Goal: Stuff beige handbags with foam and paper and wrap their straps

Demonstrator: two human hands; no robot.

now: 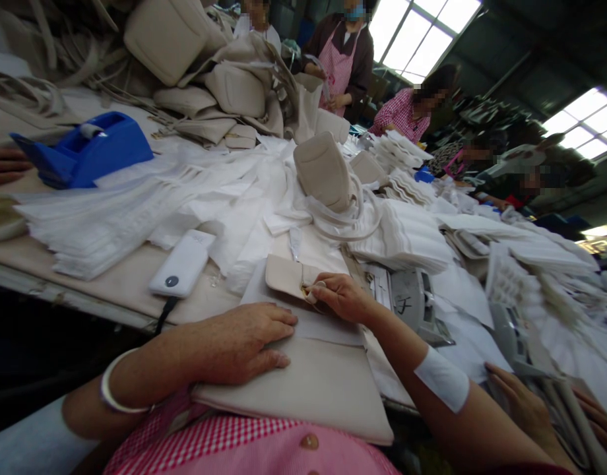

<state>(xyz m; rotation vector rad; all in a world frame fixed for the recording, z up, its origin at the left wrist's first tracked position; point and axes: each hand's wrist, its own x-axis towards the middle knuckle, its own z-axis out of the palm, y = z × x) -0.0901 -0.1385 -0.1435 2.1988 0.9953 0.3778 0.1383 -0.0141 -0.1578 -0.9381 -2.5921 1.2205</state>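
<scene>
A flat beige bag (328, 396) lies in front of me at the table's edge, against my pink checked apron. My left hand (239, 343) rests on its upper part, palm down and fingers stretched out. Beyond it, a small beige flap (284, 274) lies over white paper (323, 326). My right hand (338, 297) is closed at the right end of the flap, its fingertips pinching a small gold-coloured metal piece (305, 289). My fingers partly cover that piece, and its exact form cannot be made out. A pale round band shows at those fingers.
Left are a white power bank (182, 264) with a black cable and a blue tape dispenser (90, 148). White wrapping sheets (100, 218) and beige bags (323, 171) cover the table beyond. A grey tape dispenser (417, 307) and another person's hand (524, 399) are at right.
</scene>
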